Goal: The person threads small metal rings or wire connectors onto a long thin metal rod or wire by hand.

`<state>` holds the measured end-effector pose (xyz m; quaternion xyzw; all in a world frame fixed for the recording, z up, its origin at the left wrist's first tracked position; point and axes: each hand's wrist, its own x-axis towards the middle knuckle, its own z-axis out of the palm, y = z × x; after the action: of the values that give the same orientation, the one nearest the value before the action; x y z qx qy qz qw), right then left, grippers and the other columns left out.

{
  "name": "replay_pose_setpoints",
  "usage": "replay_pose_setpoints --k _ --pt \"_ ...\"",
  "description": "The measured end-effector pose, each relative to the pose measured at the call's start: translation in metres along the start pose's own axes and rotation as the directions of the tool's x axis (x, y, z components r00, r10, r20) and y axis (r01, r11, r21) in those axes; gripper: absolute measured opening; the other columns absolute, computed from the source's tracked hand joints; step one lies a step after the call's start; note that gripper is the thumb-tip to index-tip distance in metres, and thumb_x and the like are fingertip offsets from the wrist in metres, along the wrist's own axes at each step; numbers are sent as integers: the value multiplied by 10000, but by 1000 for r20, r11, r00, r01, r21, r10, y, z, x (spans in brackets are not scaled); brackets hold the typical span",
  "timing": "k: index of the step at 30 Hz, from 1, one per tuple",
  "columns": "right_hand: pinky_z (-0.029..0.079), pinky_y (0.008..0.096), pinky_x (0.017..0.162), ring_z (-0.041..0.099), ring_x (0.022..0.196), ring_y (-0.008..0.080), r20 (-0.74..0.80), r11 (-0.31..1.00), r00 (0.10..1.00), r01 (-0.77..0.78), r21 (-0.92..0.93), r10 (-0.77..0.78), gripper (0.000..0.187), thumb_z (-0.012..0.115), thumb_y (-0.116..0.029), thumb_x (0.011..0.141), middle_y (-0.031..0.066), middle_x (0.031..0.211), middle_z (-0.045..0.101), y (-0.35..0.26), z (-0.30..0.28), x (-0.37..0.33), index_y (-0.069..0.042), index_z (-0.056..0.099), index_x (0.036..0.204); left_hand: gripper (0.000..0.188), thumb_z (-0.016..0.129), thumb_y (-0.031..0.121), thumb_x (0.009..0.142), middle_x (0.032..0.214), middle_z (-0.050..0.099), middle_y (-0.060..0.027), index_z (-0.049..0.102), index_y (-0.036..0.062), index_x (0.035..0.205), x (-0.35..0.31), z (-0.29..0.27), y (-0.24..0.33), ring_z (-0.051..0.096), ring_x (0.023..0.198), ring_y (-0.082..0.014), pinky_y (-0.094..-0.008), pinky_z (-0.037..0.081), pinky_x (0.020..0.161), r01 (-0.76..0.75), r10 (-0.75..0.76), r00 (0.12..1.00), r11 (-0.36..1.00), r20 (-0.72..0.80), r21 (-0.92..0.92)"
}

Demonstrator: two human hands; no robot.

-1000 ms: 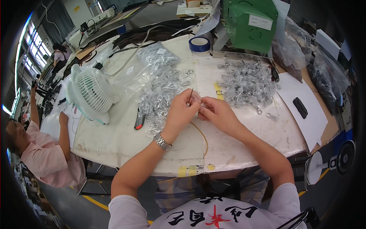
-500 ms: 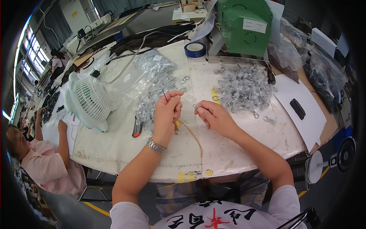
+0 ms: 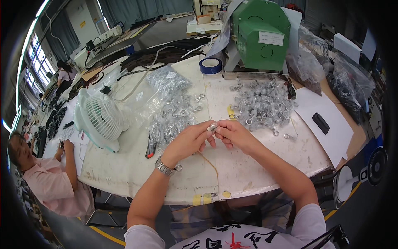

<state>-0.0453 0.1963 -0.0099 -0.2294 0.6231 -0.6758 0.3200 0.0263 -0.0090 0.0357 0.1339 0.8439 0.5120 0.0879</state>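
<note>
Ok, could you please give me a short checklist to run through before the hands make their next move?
1. Small metal piece at the fingertips of both the left hand and the right hand: ok.
2. Anything else tucked inside the left hand: cannot tell, its palm is hidden.
3. Utility knife lying on the table, not in a hand: ok.
4. Knife blade retracted: cannot tell, too small to see.
5. Every piece gathered into the right heap: not ok, a loose clasp lies apart from it.
6. Desk fan standing clear of both hands: ok.
</note>
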Motion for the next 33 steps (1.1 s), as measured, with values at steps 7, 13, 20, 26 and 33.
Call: replay_pose_setpoints --k 7,13,20,26,33 --pt "405 234 504 411 560 35 4 999 999 41 30 -41 204 521 -202 1096 -54 779 518 5 -4 6 -54 615 991 379 493 105 1063 767 688 -32 604 23 1416 13 17 -20 589 625 -101 -265 491 599 -38 44 984 998 -174 41" --pt "509 253 565 569 620 66 24 998 998 52 25 -53 217 513 -184 1101 12 885 647 -7 1 0 -10 626 1035 298 522 87 1044 729 658 -43 662 1 1291 12 31 -35 609 649 -105 -281 487 604 -93 179 916 965 -358 245" --pt "581 275 695 669 719 116 -216 803 969 225 552 -123 266 533 -192 1089 88 1021 714 -21 -30 5 30 632 1198 261 555 160 1070 704 590 20 683 14 1244 15 4 -26 456 547 -30 -211 351 498 2 -131 929 937 -346 -351" --pt "572 279 697 689 772 129 -393 944 872 329 28 -292 306 585 -176 1052 104 1138 731 -29 -41 19 7 635 1292 235 566 181 1069 686 551 41 700 -4 1120 20 -17 -30 411 531 -15 -196 307 480 -216 -125 789 860 -602 -462" --pt "530 459 851 670 939 343 412 -240 774 335 -911 -480 172 693 -112 824 131 943 700 5 -9 126 -39 688 980 234 578 175 1043 671 595 19 726 -4 1019 26 -11 -58 504 573 -42 -228 379 517 -221 -28 711 940 -703 -261"
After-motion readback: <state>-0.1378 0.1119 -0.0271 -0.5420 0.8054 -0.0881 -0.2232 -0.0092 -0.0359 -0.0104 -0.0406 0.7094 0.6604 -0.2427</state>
